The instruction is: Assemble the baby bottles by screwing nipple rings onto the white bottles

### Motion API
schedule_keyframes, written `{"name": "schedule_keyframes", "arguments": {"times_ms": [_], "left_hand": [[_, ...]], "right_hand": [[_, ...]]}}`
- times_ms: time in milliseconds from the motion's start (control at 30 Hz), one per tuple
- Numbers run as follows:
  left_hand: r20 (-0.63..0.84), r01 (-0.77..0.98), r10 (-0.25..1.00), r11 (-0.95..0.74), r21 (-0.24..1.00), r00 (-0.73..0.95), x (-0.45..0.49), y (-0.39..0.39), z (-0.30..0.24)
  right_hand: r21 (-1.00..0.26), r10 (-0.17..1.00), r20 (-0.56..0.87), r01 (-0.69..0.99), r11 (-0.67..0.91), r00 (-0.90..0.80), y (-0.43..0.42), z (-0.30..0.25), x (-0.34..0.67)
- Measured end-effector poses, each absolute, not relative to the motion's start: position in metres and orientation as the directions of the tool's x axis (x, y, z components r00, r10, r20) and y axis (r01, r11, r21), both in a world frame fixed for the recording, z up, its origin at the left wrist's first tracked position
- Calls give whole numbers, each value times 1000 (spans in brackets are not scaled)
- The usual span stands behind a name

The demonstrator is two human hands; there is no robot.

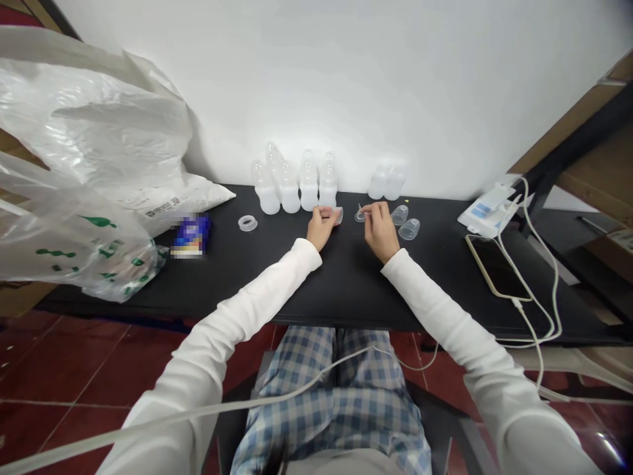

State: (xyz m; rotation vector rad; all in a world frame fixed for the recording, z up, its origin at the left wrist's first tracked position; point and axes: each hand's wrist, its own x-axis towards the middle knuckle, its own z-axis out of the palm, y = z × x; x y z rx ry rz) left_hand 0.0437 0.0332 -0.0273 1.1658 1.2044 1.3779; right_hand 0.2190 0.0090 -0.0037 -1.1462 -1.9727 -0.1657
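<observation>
My left hand (321,225) rests on the black table (346,284), fingers closed around a small clear plastic cap (338,214). A little to the right, my right hand (380,227) pinches a small clear ring-shaped piece (360,216) just above the tabletop. Two clear caps (399,214) (409,229) lie just right of my right hand. A row of several translucent white bottles (297,181) stands at the wall behind my hands. Two more bottles (387,181) stand further right.
A clear ring (247,223) lies left of the bottles. Big plastic bags (84,171) fill the table's left end, with a blue packet (192,236) beside them. At the right lie a phone (497,265), white cables (539,290) and a white box (487,210).
</observation>
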Motion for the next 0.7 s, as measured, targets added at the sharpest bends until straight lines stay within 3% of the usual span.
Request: {"name": "schedule_keyframes", "arguments": {"times_ms": [67, 167, 367, 567, 700], "left_hand": [[-20, -253, 995, -6, 967, -97, 43, 34, -25], [-70, -351, 997, 59, 935, -21, 45, 29, -20], [-15, -322, 997, 39, 946, 78, 53, 14, -11], [-37, -264, 976, 95, 960, 216, 56, 7, -9], [5, -279, 972, 62, 958, 235, 57, 9, -13]], "right_hand": [[-320, 626, 743, 697, 641, -235, 6, -5, 214], [-406, 642, 735, 616, 675, -219, 0, -8, 206], [-594, 738, 661, 505, 626, -137, 0, -18, 199], [-554, 746, 662, 624, 551, -72, 7, -18, 207], [-567, 756, 649, 609, 554, -84, 9, -21, 208]]}}
